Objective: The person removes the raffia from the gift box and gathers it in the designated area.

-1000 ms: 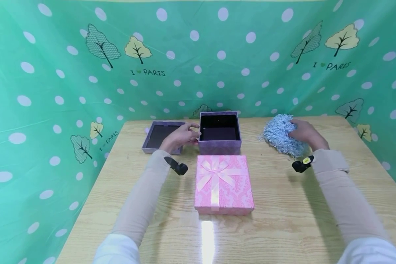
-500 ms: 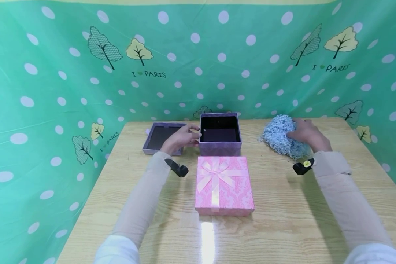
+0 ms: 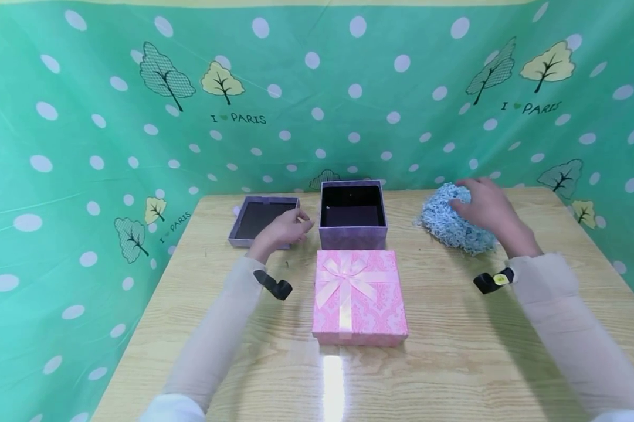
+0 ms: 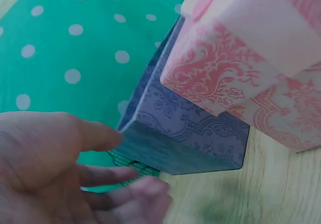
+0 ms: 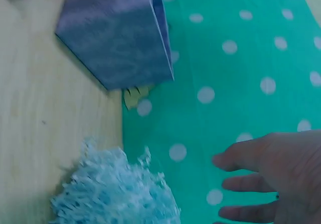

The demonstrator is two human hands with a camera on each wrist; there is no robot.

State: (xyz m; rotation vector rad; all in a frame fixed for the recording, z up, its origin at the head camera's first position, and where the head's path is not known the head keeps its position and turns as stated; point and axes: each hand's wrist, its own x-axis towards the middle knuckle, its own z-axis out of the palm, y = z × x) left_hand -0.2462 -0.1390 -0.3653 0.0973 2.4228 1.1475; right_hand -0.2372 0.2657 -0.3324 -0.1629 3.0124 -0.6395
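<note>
Clearly, shredded blue paper (image 3: 447,227) lies just left of the nearer right hand (image 3: 491,209), empty and loose-fingered like the left hand (image 3: 282,231).

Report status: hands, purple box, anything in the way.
Left hand empty beside purple box; right hand empty by blue shreds. Purple box uncovered. Pink box in front.

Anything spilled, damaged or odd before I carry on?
Only a tiny dark speck on the table near the blue shreds, perhaps stray debris. The pink box and purple box show no visible damage.
</note>
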